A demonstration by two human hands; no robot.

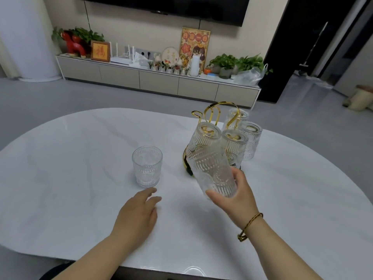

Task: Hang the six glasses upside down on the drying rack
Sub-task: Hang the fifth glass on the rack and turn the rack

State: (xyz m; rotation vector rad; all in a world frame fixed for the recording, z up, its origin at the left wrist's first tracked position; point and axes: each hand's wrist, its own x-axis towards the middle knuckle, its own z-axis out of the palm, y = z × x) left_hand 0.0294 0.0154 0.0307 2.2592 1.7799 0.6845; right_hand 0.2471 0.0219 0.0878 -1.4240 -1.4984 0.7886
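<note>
A gold wire drying rack (214, 109) stands on the white table (80, 150), right of centre. Several ribbed clear glasses hang upside down on it, among them one at the front left (204, 136) and one at the far right (250, 138). My right hand (238, 199) grips the lower end of another glass (214, 174), held tilted just in front of the rack. One more glass (147, 166) stands upright on the table to the left of the rack. My left hand (139, 215) rests palm down on the table just below that glass, fingers spread and holding nothing.
The table's rounded near edge (181, 271) runs close to my body. Beyond the table lie grey floor and a long low cabinet (157, 79) with plants, frames and ornaments. A dark doorway (314, 47) opens at the right.
</note>
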